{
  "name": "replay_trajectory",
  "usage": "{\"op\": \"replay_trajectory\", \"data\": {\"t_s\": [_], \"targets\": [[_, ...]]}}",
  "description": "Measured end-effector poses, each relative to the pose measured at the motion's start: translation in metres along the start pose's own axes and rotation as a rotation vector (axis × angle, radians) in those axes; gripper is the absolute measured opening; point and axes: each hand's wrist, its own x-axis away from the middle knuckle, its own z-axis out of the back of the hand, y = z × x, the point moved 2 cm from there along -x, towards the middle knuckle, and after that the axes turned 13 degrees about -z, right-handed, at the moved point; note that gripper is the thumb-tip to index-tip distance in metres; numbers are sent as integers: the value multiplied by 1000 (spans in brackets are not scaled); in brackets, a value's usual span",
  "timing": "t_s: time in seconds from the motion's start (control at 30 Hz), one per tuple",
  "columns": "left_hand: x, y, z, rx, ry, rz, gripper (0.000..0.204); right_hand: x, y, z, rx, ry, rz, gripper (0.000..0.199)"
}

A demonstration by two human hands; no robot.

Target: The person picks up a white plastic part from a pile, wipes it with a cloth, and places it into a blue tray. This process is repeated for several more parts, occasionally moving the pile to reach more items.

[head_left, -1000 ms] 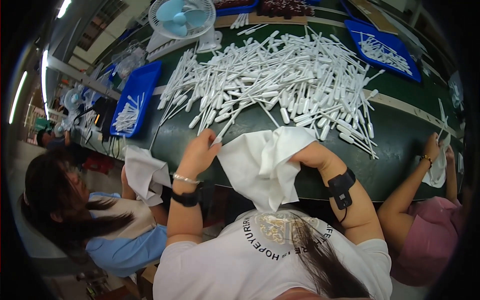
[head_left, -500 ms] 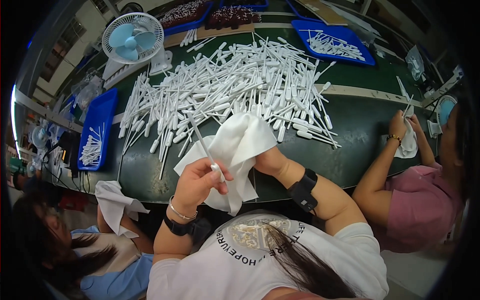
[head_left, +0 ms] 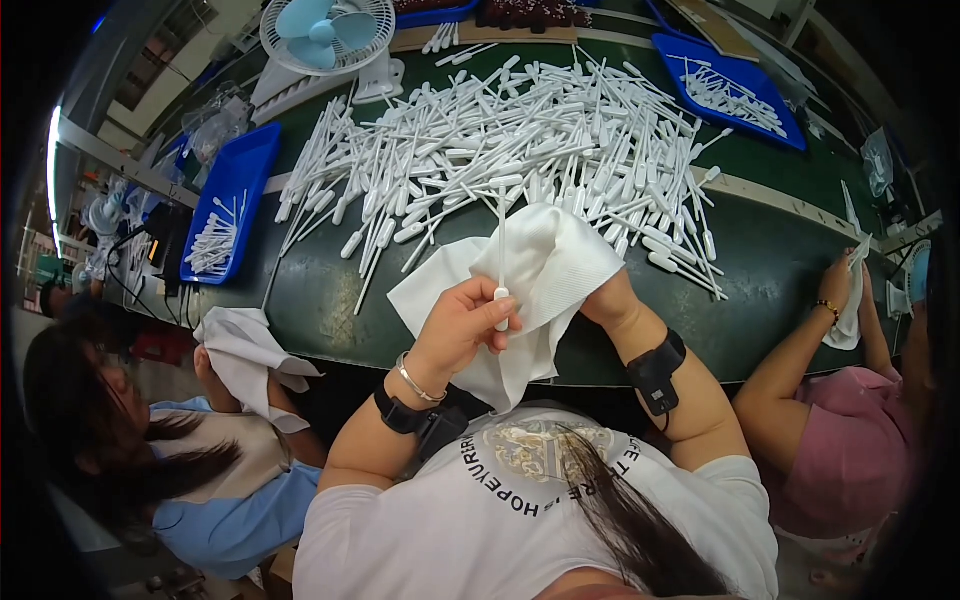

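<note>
The left hand (head_left: 470,320) pinches the bulb of a slender white plastic dropper (head_left: 502,262), long axis pointing to 12 o'clock in front of the white textured cloth (head_left: 555,270). The right hand (head_left: 612,300), at 3 o'clock from the left, supports this cloth; finger closure is hidden.

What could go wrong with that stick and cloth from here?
1. The left hand pinches the white bulb-ended stick near its bulb, so its long thin shaft might swing or slip.
2. The white cloth hangs in loose folds near the pile of sticks and could snag some.
3. The white cloth hides the fingers of the right hand; that grip can't be judged and may be loose.
</note>
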Motion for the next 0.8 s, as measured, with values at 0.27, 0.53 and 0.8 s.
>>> {"op": "replay_trajectory", "data": {"t_s": [0.27,0.53,0.8], "targets": [[5,0,6,6,-27,-10,11,2,5,5,353,213,18,37],[-24,57,4,-176,-56,-83,17,-5,27,27,556,293,40,35],[-236,157,41,-607,174,-203,18,-3,17,12,711,231,62,39]]}}
